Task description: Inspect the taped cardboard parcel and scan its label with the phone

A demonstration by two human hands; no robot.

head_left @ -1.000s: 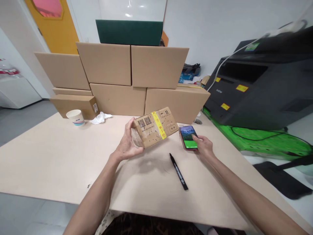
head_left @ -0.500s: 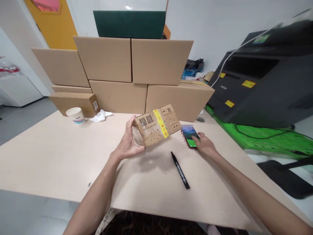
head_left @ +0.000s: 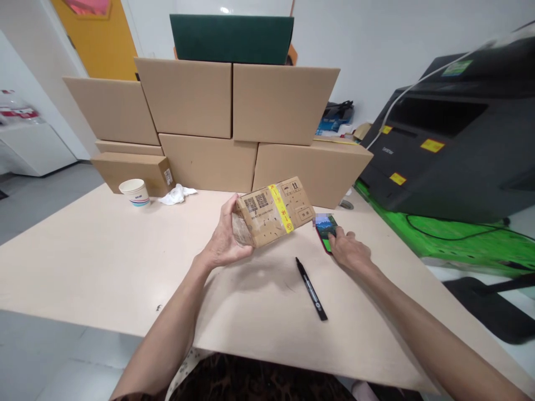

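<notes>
My left hand grips a small taped cardboard box by its left end and holds it tilted above the table. Yellow tape runs across the box's face, which carries printed codes and handling symbols. To the right, a smartphone with a lit mountain picture lies on or just over the table; I cannot tell which. My right hand has its fingers closed over the phone's right side, covering part of the screen. A black marker pen lies between my forearms, touched by neither hand.
Large cardboard boxes stand stacked at the table's back, topped by a dark green box. A paper cup and crumpled tissue sit back left. A dark printer stands right, above a green surface.
My right hand's fingers have come further over the phone and bunched at its right side. The box stays in my left hand, almost unmoved. The whole view has shifted slightly.
</notes>
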